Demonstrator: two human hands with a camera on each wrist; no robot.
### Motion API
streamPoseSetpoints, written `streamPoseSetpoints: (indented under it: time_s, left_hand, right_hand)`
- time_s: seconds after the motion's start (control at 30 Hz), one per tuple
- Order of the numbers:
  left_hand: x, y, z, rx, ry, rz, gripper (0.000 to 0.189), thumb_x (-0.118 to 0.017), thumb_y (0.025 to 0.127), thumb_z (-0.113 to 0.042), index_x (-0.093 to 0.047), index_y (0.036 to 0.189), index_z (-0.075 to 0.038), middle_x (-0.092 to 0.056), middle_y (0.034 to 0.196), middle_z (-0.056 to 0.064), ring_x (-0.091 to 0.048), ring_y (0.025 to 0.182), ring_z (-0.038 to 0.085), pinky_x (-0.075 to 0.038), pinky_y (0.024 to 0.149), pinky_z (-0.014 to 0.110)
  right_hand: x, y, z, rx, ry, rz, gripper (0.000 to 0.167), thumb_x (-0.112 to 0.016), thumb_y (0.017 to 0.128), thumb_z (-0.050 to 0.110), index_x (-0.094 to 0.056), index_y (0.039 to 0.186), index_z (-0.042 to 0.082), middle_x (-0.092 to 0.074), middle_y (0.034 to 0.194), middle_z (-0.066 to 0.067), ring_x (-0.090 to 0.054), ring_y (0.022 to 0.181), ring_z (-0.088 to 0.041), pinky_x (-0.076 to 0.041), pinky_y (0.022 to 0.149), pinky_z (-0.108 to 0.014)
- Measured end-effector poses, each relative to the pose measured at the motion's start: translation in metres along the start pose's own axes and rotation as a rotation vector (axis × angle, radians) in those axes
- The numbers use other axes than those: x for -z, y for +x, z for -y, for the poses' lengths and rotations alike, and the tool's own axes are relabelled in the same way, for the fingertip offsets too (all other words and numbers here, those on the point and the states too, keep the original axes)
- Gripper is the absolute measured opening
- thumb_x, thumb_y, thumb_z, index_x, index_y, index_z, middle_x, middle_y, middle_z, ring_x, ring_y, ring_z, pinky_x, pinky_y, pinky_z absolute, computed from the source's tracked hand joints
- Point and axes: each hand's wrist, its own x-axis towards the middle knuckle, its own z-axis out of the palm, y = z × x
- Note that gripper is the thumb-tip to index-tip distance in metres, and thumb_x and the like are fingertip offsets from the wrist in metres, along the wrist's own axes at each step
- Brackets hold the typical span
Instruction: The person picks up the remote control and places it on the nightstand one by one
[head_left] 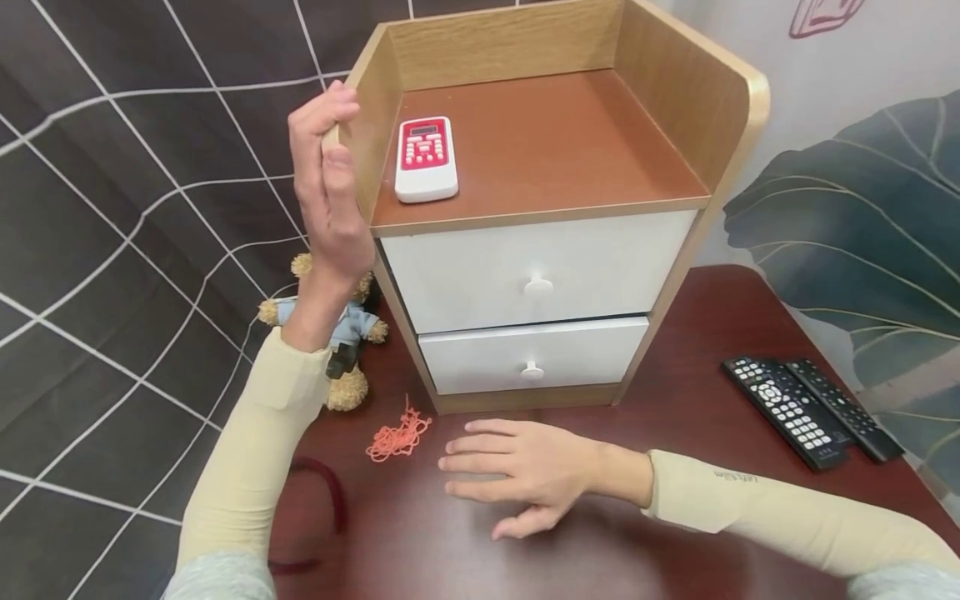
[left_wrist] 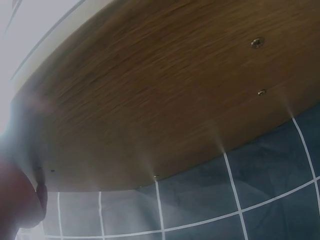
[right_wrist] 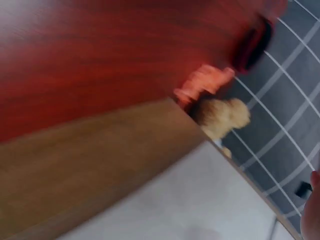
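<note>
A small wooden cabinet (head_left: 660, 108) with two white drawers stands on the dark red table. My left hand (head_left: 330, 183) grips the front edge of its left side panel, fingers and thumb on either side. That panel's brown outer face (left_wrist: 150, 100) fills much of the left wrist view, with part of the hand at the lower left. My right hand (head_left: 517, 471) is held palm down with fingers spread, in front of the lower drawer (head_left: 480, 358), holding nothing. A red-and-white remote-like device (head_left: 427, 179) with a small screen lies on the cabinet's brown top.
A teddy bear (head_left: 348, 390) in blue clothes is left of the cabinet, partly behind my left arm. Tangled orange string (head_left: 397, 437) lies near the cabinet's corner, a dark red curved band (head_left: 333, 492) closer to me. Two black remotes (head_left: 787, 408) lie right. A dark gridded curtain (head_left: 112, 250) hangs left.
</note>
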Motion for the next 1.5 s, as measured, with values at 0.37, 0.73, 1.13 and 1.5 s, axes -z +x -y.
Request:
streamPoseSetpoints:
  time_s: [0.37, 0.73, 1.13, 1.5]
  left_hand:
    - [0.002, 0.002, 0.007, 0.004, 0.028, 0.035, 0.048, -0.030, 0.086, -0.016, -0.051, 0.113, 0.018, -0.051, 0.124, 0.031, -0.048, 0.132, 0.021, -0.032, 0.122, 0.038]
    - [0.002, 0.000, 0.007, -0.011, 0.022, 0.008, 0.048, -0.031, 0.086, -0.017, -0.051, 0.111, 0.018, -0.052, 0.121, 0.031, -0.049, 0.130, 0.030, -0.032, 0.122, 0.039]
    - [0.002, -0.001, 0.005, -0.020, 0.038, -0.015, 0.048, -0.031, 0.085, -0.018, -0.051, 0.110, 0.018, -0.053, 0.119, 0.032, -0.051, 0.130, 0.027, -0.032, 0.122, 0.039]
    - [0.000, -0.001, 0.005, -0.017, 0.028, -0.011, 0.050, -0.030, 0.085, -0.019, -0.050, 0.111, 0.019, -0.052, 0.119, 0.031, -0.050, 0.131, 0.023, -0.032, 0.122, 0.040]
  right_hand:
    - [-0.019, -0.057, 0.023, -0.080, 0.051, 0.077, 0.062, -0.044, 0.097, 0.053, -0.058, 0.137, 0.009, -0.056, 0.143, -0.015, -0.051, 0.135, -0.029, -0.043, 0.113, -0.048]
    - [-0.003, -0.130, 0.015, -0.276, -0.004, -0.005, 0.062, -0.050, 0.097, 0.048, -0.057, 0.139, 0.002, -0.056, 0.144, -0.015, -0.057, 0.127, -0.034, -0.036, 0.115, -0.047]
    - [0.038, -0.221, 0.025, -0.526, -0.116, -0.072, 0.059, -0.045, 0.100, 0.046, -0.068, 0.119, -0.005, -0.068, 0.122, -0.022, -0.060, 0.111, -0.037, -0.022, 0.126, -0.038]
    - [0.083, -0.307, 0.042, -0.948, -0.284, 0.054, 0.071, -0.039, 0.098, 0.060, -0.065, 0.126, 0.000, -0.063, 0.124, -0.022, -0.051, 0.121, -0.031, -0.009, 0.127, -0.023]
